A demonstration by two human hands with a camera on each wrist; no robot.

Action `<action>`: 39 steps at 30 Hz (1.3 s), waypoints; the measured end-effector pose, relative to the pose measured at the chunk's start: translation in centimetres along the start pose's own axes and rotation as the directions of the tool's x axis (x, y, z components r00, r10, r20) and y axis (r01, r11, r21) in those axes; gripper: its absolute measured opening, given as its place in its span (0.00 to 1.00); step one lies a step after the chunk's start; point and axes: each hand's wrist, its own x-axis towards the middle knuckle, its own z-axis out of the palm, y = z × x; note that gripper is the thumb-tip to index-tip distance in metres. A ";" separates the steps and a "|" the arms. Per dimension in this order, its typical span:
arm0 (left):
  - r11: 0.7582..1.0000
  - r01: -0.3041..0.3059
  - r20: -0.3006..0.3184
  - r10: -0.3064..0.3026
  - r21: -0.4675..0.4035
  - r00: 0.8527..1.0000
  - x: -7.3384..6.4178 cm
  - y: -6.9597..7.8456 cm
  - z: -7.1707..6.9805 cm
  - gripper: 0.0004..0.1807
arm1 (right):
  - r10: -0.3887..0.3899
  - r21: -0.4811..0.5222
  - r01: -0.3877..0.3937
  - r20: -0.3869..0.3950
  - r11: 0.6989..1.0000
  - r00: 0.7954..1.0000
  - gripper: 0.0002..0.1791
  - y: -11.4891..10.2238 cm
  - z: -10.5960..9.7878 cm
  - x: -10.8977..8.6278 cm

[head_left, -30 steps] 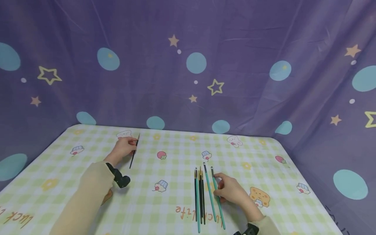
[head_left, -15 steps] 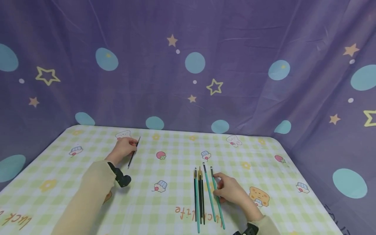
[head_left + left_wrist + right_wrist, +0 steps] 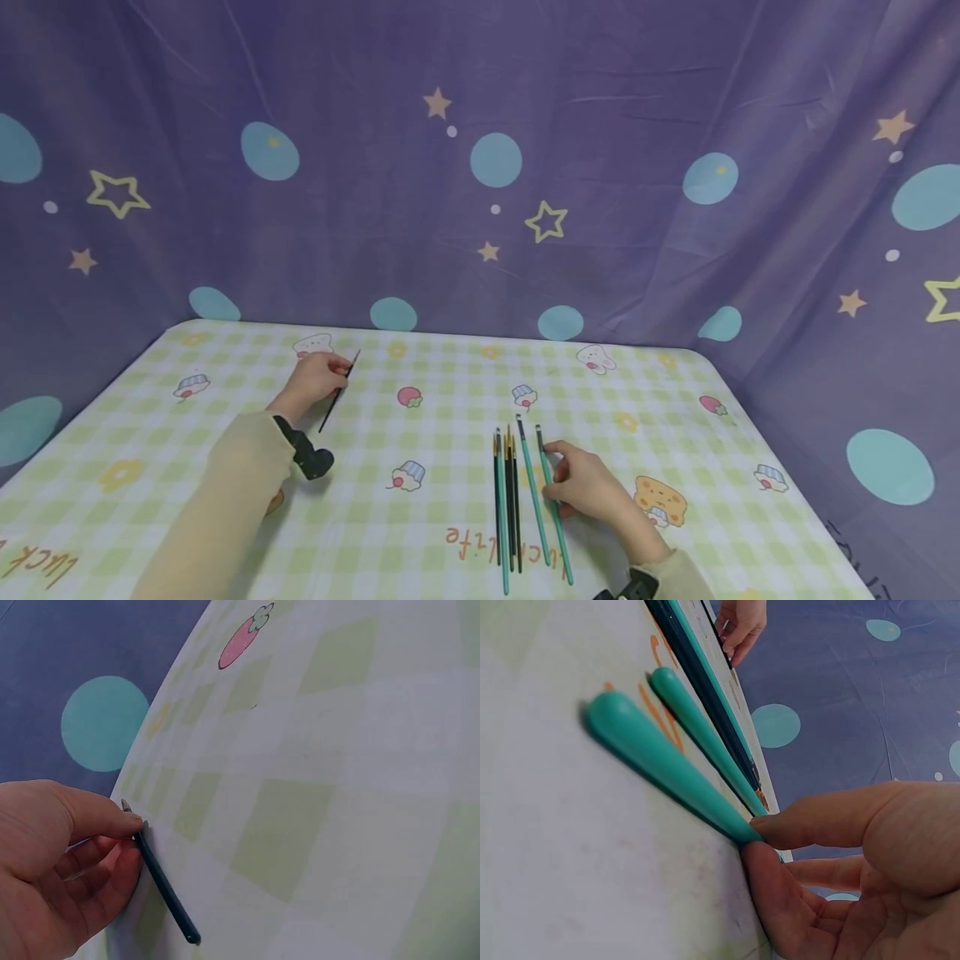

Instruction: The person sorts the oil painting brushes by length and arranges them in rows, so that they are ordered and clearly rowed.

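At the far left of the table, my left hand (image 3: 311, 382) pinches a thin dark paintbrush (image 3: 328, 411) between thumb and fingers. The brush lies slanted, bristles toward the back. The left wrist view shows its dark handle (image 3: 169, 889) running down from the fingertips. On the right side, my right hand (image 3: 588, 483) has thumb and finger around the upper part of the outermost teal paintbrush (image 3: 560, 537). Just left of that lies a second teal paintbrush (image 3: 534, 492). Further left, several dark paintbrushes (image 3: 514, 521) and one more teal paintbrush (image 3: 503, 525) lie close together, roughly parallel.
A green-checked tablecloth (image 3: 450, 433) printed with cupcakes, strawberries and lettering covers the table. Its back edge meets a purple curtain (image 3: 615, 233) with stars and blue dots. Each wrist carries a black strap with a small device (image 3: 313, 461).
The dark paintbrush in my left hand has turned, its handle end swinging left and its bristle tip slightly right. My right hand and the other brushes stay where they were.
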 end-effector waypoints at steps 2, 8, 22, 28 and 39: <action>1.000 -0.009 -0.009 0.010 0.017 1.000 0.0 0.0 0.0 0.20 | 0.003 -0.002 -0.003 0.000 1.000 1.000 0.34 -0.1 0.0 0.0; 0.998 -0.017 -0.036 0.019 0.056 0.999 0.1 -0.2 0.0 0.19 | 0.003 0.000 -0.003 -0.008 1.000 1.000 0.34 -0.2 0.0 -0.2; 0.995 -0.046 -0.026 0.044 -0.085 0.999 -2.4 2.1 0.2 0.17 | 0.022 -0.022 -0.022 -0.007 1.000 1.000 0.34 -0.1 0.1 0.0; 0.985 0.007 0.017 -0.004 -0.171 1.000 -4.1 3.8 1.7 0.16 | 0.011 -0.021 -0.011 -0.010 1.000 1.000 0.34 -0.1 0.0 0.0; 0.937 0.050 0.068 -0.028 -0.345 0.997 -6.0 6.1 5.2 0.15 | 0.021 -0.025 -0.022 -0.010 0.999 1.000 0.34 -0.2 0.1 0.0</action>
